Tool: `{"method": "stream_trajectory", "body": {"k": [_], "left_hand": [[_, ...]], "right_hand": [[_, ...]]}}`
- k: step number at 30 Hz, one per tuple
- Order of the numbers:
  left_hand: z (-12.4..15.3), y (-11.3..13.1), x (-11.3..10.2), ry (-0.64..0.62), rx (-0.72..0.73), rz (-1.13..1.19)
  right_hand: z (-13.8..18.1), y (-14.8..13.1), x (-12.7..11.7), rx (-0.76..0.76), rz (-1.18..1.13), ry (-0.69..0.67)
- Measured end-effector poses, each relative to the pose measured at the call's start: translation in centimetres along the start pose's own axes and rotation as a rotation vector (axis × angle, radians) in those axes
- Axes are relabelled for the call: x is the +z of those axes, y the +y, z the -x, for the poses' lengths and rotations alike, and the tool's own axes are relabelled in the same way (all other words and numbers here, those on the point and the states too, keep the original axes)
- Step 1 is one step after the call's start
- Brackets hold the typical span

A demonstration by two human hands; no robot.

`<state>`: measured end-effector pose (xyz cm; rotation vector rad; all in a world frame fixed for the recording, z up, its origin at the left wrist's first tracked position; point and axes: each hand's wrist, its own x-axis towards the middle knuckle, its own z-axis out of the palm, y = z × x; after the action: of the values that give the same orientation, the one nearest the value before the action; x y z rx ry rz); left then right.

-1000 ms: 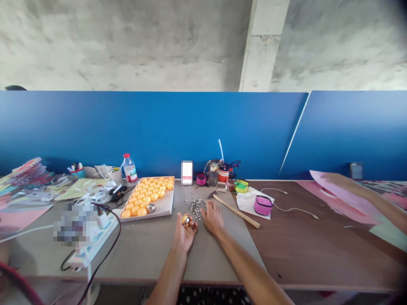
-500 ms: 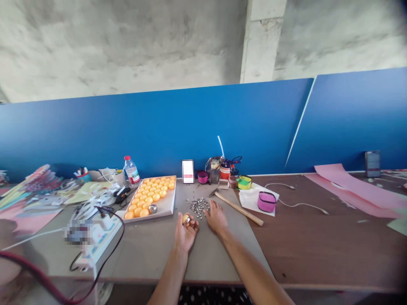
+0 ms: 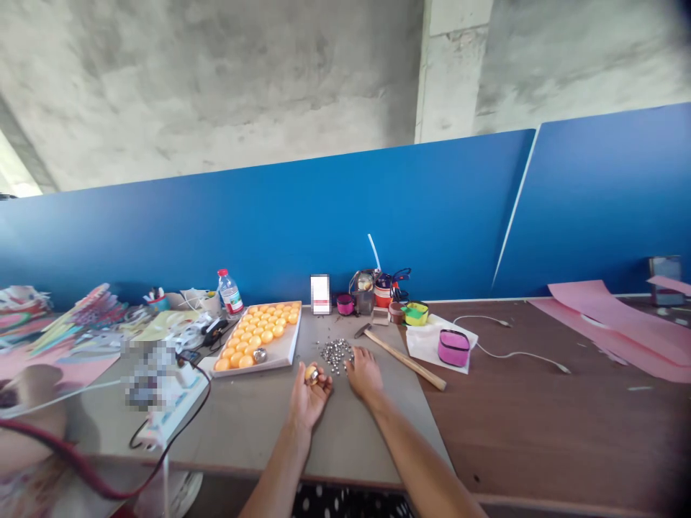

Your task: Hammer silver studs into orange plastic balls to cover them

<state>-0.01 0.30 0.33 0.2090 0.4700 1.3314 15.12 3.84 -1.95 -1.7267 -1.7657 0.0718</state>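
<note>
In my left hand (image 3: 312, 398), palm up, the curled fingers hold an orange ball (image 3: 312, 374) with shiny silver on part of it. My right hand (image 3: 363, 373) is palm down on the grey mat, its fingers stretched forward and a little apart. Its fingertips touch the right edge of a loose pile of small silver metal pieces (image 3: 335, 351); whether a piece is under them is hidden. Left of the pile, a shallow white tray (image 3: 285, 351) holds rows of orange balls (image 3: 253, 333) and one silver-covered ball (image 3: 260, 355).
A wooden-handled hammer (image 3: 407, 361) lies right of the pile. Beyond it a purple pouch (image 3: 453, 348) sits on white paper. A phone (image 3: 320, 295) stands behind the pile. Power strip (image 3: 175, 410), cables and a bottle (image 3: 231, 295) are at left, where another person's arm (image 3: 32, 410) shows.
The camera view has shifted slightly. My left hand still holds the ball, turned a little. My right hand stays at the pile's edge.
</note>
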Motion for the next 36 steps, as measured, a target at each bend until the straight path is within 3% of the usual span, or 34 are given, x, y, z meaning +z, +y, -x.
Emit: {"method": "stream_trajectory", "body": {"k": [20, 25, 29, 36], "left_hand": [[0.1, -0.1, 0.1, -0.011, -0.010, 0.000], [0.2, -0.2, 0.0, -0.016, -0.024, 0.027], [0.5, -0.2, 0.4, -0.005, -0.017, 0.042], [0.8, -0.2, 0.8, 0.003, -0.025, 0.043]], "right_hand": [[-0.1, -0.2, -0.4, 0.038, -0.026, -0.010], [0.1, -0.3, -0.4, 0.022, 0.025, -0.049], [0.6, -0.7, -1.0, -0.008, 0.110, 0.029], [0.8, -0.9, -1.5, 0.091, 0.197, 0.020]]}}
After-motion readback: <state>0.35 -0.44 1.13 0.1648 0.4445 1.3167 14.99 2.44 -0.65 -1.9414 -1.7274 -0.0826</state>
